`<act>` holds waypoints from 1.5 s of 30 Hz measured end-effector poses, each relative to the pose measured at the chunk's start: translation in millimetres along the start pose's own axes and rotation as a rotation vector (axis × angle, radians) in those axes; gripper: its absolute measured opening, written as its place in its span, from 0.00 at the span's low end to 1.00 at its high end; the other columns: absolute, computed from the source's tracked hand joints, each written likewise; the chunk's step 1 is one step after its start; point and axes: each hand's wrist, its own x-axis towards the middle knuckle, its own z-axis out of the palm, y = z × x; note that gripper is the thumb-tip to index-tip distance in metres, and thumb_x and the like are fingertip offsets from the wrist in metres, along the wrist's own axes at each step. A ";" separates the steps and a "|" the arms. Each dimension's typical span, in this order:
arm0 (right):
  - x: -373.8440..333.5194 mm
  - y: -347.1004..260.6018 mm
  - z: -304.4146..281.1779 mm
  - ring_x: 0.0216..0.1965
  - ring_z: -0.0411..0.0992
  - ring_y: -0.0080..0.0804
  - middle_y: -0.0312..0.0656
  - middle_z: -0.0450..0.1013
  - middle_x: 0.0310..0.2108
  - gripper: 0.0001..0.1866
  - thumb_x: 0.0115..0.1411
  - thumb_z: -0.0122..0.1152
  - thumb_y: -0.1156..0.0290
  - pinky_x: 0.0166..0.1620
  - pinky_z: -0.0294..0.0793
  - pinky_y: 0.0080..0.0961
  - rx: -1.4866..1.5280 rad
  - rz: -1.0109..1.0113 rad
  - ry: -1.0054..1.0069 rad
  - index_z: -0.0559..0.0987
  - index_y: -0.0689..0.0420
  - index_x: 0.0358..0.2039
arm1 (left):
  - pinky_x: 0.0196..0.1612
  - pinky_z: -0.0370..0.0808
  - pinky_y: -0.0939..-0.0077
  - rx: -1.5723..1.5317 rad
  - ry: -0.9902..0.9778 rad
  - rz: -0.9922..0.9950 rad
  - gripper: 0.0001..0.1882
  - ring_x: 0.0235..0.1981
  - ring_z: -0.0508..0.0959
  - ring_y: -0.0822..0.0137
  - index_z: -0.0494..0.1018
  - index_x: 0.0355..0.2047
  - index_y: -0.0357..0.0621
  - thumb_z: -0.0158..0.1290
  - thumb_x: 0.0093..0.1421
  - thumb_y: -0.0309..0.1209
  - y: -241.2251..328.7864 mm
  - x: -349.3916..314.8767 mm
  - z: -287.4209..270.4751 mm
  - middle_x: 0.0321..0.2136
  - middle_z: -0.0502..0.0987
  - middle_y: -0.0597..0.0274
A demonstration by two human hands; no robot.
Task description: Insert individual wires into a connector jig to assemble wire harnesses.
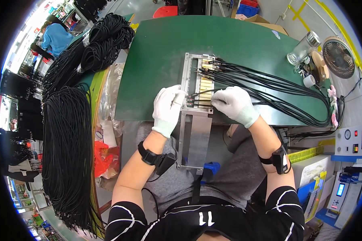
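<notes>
1. Frame (199, 136) straddles the near edge of the table (161, 40), perhaps for easy reach.
2. Cables (229, 76) loop rightward, ends on the frame, likely to keep them ordered.
3. Left hand (167, 105) curls at the frame's left rail, fingertips bunched; cannot tell whether they hold anything.
4. Right hand (233, 103) bends over the nearest cables, seemingly steadying them; its pinch is hidden.

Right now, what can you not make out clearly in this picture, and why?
Left hand: head view; its curled shape hides any grip.
Right hand: head view; its own back hides whatever it may hold.
Black cables: head view; tips at the metal fixture are too small to tell apart.
White instrument box: head view; its right side fades into the dark rim.
</notes>
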 end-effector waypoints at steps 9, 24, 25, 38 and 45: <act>12.6 0.8 -10.9 0.35 0.74 0.43 0.39 0.74 0.26 0.07 0.53 0.69 0.63 0.41 0.73 0.38 -0.139 0.003 0.134 0.83 0.50 0.31 | 0.70 0.48 0.42 0.480 -0.187 0.369 0.20 0.66 0.60 0.40 0.85 0.43 0.69 0.60 0.54 0.57 25.7 -0.7 6.0 0.64 0.65 0.42; 15.2 -2.3 -2.6 0.38 0.71 0.43 0.38 0.75 0.31 0.10 0.53 0.69 0.62 0.45 0.71 0.37 0.046 -0.164 0.099 0.82 0.52 0.32 | 0.60 0.66 0.55 0.112 0.017 0.209 0.12 0.56 0.71 0.50 0.76 0.26 0.41 0.65 0.55 0.36 13.1 1.6 3.3 0.50 0.77 0.53; 17.1 -11.9 4.3 0.37 0.71 0.43 0.38 0.75 0.31 0.10 0.53 0.69 0.62 0.45 0.71 0.37 0.125 -0.233 0.131 0.82 0.53 0.32 | 0.59 0.67 0.54 0.078 -0.014 0.263 0.12 0.55 0.72 0.50 0.76 0.26 0.41 0.65 0.55 0.35 17.7 2.8 3.8 0.48 0.78 0.53; 9.5 1.5 -10.5 0.31 0.73 0.42 0.38 0.77 0.24 0.04 0.53 0.67 0.69 0.39 0.72 0.37 0.033 -0.104 0.058 0.83 0.53 0.29 | 0.48 0.74 0.60 0.323 0.144 0.107 0.09 0.46 0.77 0.53 0.77 0.28 0.41 0.61 0.59 0.33 4.3 3.3 -2.0 0.41 0.81 0.57; 5.5 9.3 -19.5 0.31 0.73 0.41 0.38 0.77 0.24 0.04 0.54 0.65 0.67 0.38 0.71 0.37 -0.010 -0.019 0.004 0.83 0.52 0.27 | 0.45 0.75 0.61 0.056 0.103 0.000 0.08 0.38 0.79 0.53 0.79 0.34 0.40 0.58 0.62 0.33 -3.7 6.7 0.0 0.35 0.82 0.54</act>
